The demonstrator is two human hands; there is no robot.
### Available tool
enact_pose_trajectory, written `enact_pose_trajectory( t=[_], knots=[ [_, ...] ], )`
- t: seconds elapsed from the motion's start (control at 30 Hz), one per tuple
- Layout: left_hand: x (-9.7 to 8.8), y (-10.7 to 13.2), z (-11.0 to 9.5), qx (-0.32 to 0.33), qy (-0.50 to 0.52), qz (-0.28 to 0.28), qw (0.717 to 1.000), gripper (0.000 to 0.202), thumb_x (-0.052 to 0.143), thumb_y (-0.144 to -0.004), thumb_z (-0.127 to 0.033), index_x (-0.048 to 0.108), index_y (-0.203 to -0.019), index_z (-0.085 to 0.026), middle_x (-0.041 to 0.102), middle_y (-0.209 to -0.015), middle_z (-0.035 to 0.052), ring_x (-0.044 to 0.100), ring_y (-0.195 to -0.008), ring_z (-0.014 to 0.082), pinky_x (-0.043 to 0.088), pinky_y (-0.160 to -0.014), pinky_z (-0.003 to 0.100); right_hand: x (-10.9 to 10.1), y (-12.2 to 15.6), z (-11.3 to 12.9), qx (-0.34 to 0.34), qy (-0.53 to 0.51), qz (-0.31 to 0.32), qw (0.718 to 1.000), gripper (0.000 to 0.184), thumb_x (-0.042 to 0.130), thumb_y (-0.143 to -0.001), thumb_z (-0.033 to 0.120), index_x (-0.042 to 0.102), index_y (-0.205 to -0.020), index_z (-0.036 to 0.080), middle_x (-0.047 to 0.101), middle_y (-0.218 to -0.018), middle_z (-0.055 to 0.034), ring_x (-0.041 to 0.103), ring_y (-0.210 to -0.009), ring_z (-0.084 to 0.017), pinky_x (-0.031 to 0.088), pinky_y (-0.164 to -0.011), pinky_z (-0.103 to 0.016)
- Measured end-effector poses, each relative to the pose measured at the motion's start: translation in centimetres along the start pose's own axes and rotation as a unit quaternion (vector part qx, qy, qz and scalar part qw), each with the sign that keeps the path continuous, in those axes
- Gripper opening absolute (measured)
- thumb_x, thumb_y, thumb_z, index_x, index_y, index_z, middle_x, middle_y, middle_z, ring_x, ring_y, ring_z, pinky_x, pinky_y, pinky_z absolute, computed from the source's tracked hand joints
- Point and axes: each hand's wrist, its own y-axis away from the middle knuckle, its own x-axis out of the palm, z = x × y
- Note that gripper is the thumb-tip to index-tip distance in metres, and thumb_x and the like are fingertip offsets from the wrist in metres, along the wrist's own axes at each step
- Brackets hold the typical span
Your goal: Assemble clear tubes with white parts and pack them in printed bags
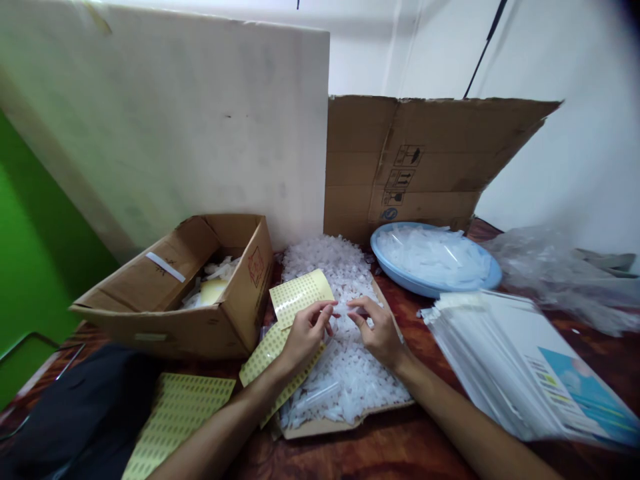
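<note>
My left hand (306,331) is closed, its fingers pinching a yellow sheet of small stickers (299,295) that curls upward. My right hand (377,328) is closed in a pinch just to the right; the fingertips of both hands meet on a small clear plastic piece (345,309). Both hands hover over a heap of small white plastic pieces (345,360) lying on a flat cardboard sheet (325,429). More yellow sticker sheets (175,413) lie on the table by my left forearm.
An open cardboard box (165,293) with scraps stands at the left. A blue bowl (425,283) holding clear plastic tubes sits at the back right before an upright cardboard flap (425,160). Stacked printed bags (525,367) and crumpled plastic wrap (560,267) lie at the right. A dark cloth (85,407) lies at the lower left.
</note>
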Motion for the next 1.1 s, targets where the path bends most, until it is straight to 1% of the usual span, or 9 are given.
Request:
enact_pose_trajectory(
  t=[0.13, 0.23, 0.37, 0.47, 0.6, 0.73, 0.9, 0.97, 1.1],
  knots=[
    [0.1, 0.2, 0.1, 0.014, -0.002, 0.003, 1.000, 0.041, 0.058, -0.099, -0.047, 0.074, -0.115, -0.013, 0.069, -0.078, 0.0052, 0.057, -0.057, 0.0133, 0.046, -0.055, 0.024, 0.1, 0.1, 0.2, -0.046, -0.006, -0.008, 0.999, 0.013, 0.054, -0.102, 0.024, 0.065, -0.108, 0.024, 0.071, -0.102, -0.0078, 0.070, -0.094, -0.025, 0.056, -0.081, -0.037],
    [-0.2, 0.7, 0.0, 0.093, -0.086, -0.004, 0.992, 0.036, 0.053, -0.102, -0.041, 0.075, -0.111, -0.014, 0.067, -0.072, 0.0045, 0.060, -0.060, 0.0146, 0.049, -0.059, 0.025, -0.1, 0.4, 0.9, -0.031, 0.002, -0.003, 1.000, 0.014, 0.054, -0.102, 0.027, 0.067, -0.106, 0.023, 0.072, -0.094, -0.0064, 0.070, -0.085, -0.024, 0.054, -0.076, -0.035],
    [-1.1, 1.2, -0.8, 0.207, -0.225, 0.022, 0.952, 0.028, 0.052, -0.102, -0.031, 0.075, -0.112, -0.019, 0.073, -0.082, 0.0084, 0.067, -0.071, 0.0187, 0.054, -0.072, 0.030, -0.5, 0.5, 1.8, 0.033, -0.031, 0.017, 0.999, 0.024, 0.052, -0.104, 0.036, 0.068, -0.093, 0.022, 0.066, -0.074, -0.0009, 0.062, -0.065, -0.019, 0.046, -0.061, -0.030],
    [-1.9, 0.9, -2.5, 0.216, -0.328, 0.072, 0.917, 0.027, 0.052, -0.102, -0.029, 0.073, -0.118, -0.022, 0.076, -0.097, 0.0125, 0.071, -0.081, 0.0228, 0.055, -0.077, 0.033, -0.5, 0.3, 2.0, 0.047, -0.056, 0.015, 0.997, 0.037, 0.049, -0.105, 0.039, 0.063, -0.076, 0.021, 0.054, -0.059, 0.0018, 0.053, -0.055, -0.017, 0.040, -0.054, -0.029],
    [-3.4, 1.4, -6.2, 0.195, -0.429, 0.110, 0.875, 0.031, 0.053, -0.103, -0.029, 0.068, -0.130, -0.024, 0.074, -0.112, 0.0139, 0.072, -0.096, 0.0268, 0.055, -0.086, 0.036, -0.1, 0.1, 1.7, 0.003, -0.031, -0.035, 0.999, 0.020, 0.054, -0.103, 0.033, 0.067, -0.097, 0.021, 0.069, -0.088, -0.0058, 0.065, -0.080, -0.022, 0.050, -0.072, -0.033],
    [-5.6, 5.3, -8.2, 0.098, -0.510, 0.114, 0.847, 0.035, 0.051, -0.103, -0.034, 0.067, -0.132, -0.021, 0.073, -0.120, 0.0159, 0.072, -0.102, 0.0320, 0.057, -0.091, 0.044, 0.1, 0.2, 1.2, -0.058, 0.035, -0.074, 0.995, 0.014, 0.053, -0.102, 0.024, 0.065, -0.108, 0.021, 0.068, -0.104, -0.0103, 0.065, -0.092, -0.025, 0.053, -0.078, -0.037],
    [-8.0, 12.6, -4.7, -0.023, -0.540, 0.103, 0.835, 0.085, 0.084, -0.073, -0.040, 0.055, -0.148, -0.013, 0.050, -0.154, 0.0252, 0.051, -0.140, 0.0431, 0.048, -0.113, 0.050, 0.1, 0.1, 0.6, -0.046, 0.049, -0.065, 0.996, 0.014, 0.053, -0.101, 0.020, 0.065, -0.108, 0.020, 0.068, -0.103, -0.0096, 0.065, -0.086, -0.025, 0.053, -0.078, -0.038],
    [-8.6, 14.9, -2.8, -0.044, -0.553, 0.083, 0.828, 0.081, 0.077, -0.074, -0.022, 0.053, -0.151, -0.017, 0.046, -0.158, 0.0197, 0.051, -0.141, 0.0388, 0.048, -0.114, 0.044, 0.2, 0.1, 0.5, -0.040, 0.047, -0.059, 0.996, 0.013, 0.055, -0.100, 0.020, 0.066, -0.107, 0.020, 0.068, -0.102, -0.0089, 0.065, -0.082, -0.024, 0.053, -0.076, -0.037],
    [-9.8, 18.7, -1.7, 0.051, -0.525, -0.019, 0.850, 0.065, 0.043, -0.094, -0.012, 0.046, -0.155, -0.035, 0.059, -0.151, 0.0006, 0.067, -0.126, 0.0214, 0.056, -0.102, 0.028, 0.3, 0.1, 0.5, -0.039, 0.051, -0.059, 0.996, 0.011, 0.057, -0.098, 0.018, 0.066, -0.105, 0.020, 0.068, -0.099, -0.0074, 0.064, -0.078, -0.023, 0.053, -0.072, -0.035]
  ],
)
